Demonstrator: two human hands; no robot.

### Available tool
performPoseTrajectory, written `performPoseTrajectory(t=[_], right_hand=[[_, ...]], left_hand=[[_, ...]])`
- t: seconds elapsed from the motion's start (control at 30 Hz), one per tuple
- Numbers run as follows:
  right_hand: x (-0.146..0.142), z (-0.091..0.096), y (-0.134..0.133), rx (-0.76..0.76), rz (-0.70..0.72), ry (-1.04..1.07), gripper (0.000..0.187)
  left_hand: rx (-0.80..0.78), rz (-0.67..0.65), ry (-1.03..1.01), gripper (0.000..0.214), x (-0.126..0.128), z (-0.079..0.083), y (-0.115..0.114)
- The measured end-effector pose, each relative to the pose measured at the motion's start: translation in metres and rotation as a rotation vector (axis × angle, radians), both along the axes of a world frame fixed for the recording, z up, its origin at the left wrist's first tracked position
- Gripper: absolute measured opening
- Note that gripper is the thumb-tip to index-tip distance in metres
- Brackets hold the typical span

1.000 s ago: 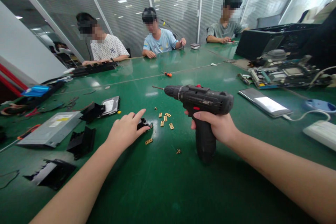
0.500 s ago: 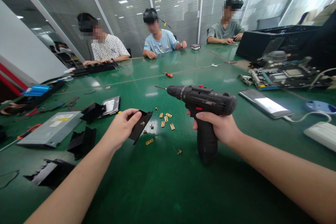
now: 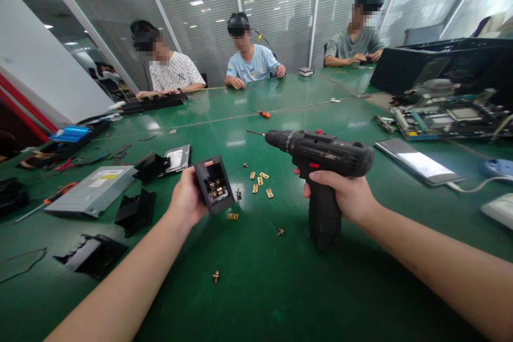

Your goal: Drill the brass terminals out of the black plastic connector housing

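Black plastic socket housing (image 3: 214,184), squarish, open face with small brass contacts inside, is sitting tilted in the left hand (image 3: 187,200), fingers closed round its left edge, lifted just above the glossy green table (image 3: 256,288). Right hand (image 3: 347,197) is wrapping fully round the grip of a matte black cordless drill (image 3: 320,157), base resting on the table, bit pointing left. Flat brass tabs (image 3: 259,183) and screws are lying scattered between.
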State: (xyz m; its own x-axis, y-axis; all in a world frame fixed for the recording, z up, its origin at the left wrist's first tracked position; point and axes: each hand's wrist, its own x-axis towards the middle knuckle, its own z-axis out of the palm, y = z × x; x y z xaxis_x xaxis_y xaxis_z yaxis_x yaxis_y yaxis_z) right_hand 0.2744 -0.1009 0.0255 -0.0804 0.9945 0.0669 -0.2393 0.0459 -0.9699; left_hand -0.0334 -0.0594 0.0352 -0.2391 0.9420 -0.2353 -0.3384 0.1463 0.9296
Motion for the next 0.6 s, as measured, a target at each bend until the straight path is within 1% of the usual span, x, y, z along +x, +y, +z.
performPoseTrajectory(t=[0.03,0.07,0.1,0.13,0.17,0.2,0.27,0.33,0.4,0.47,0.5,0.57,0.6], right_hand=[[0.000,0.000,0.000,0.002,0.001,-0.002,0.032],[0.001,-0.001,0.001,0.005,0.002,-0.004,0.032],[0.001,-0.001,0.001,0.008,0.004,-0.006,0.031],[0.001,-0.001,0.001,0.012,0.005,-0.008,0.030],[0.001,-0.001,0.001,0.015,0.004,-0.008,0.029],[0.000,-0.001,0.001,0.016,0.003,-0.008,0.029],[-0.001,0.000,0.001,0.010,-0.003,-0.007,0.029],[-0.002,0.001,0.001,-0.001,-0.007,-0.008,0.031],[-0.002,0.001,0.000,-0.008,-0.004,-0.015,0.032],[-0.002,0.002,-0.001,-0.006,-0.001,-0.023,0.033],[-0.001,0.002,-0.001,-0.002,0.000,-0.027,0.034],[-0.001,0.002,-0.002,0.009,-0.003,-0.034,0.034],[-0.001,0.001,-0.003,0.015,-0.006,-0.037,0.035]], left_hand=[[-0.057,-0.087,0.022,0.040,-0.006,0.012,-0.006],[-0.122,-0.245,0.044,0.040,-0.011,0.024,-0.014],[-0.206,-0.439,0.071,0.040,-0.016,0.034,-0.026],[-0.295,-0.641,0.105,0.042,-0.019,0.041,-0.039],[-0.373,-0.787,0.155,0.046,-0.021,0.046,-0.054],[-0.424,-0.884,0.221,0.049,-0.022,0.047,-0.069],[-0.468,-0.980,0.326,0.056,-0.022,0.040,-0.097],[-0.523,-0.955,0.369,0.061,-0.020,0.026,-0.114],[-0.591,-0.871,0.334,0.059,-0.018,0.010,-0.118],[-0.601,-0.739,0.256,0.060,-0.012,-0.002,-0.110],[-0.584,-0.650,0.244,0.060,-0.007,-0.006,-0.102],[-0.560,-0.480,0.190,0.060,0.005,-0.011,-0.084],[-0.536,-0.426,0.149,0.058,0.012,-0.012,-0.075]])
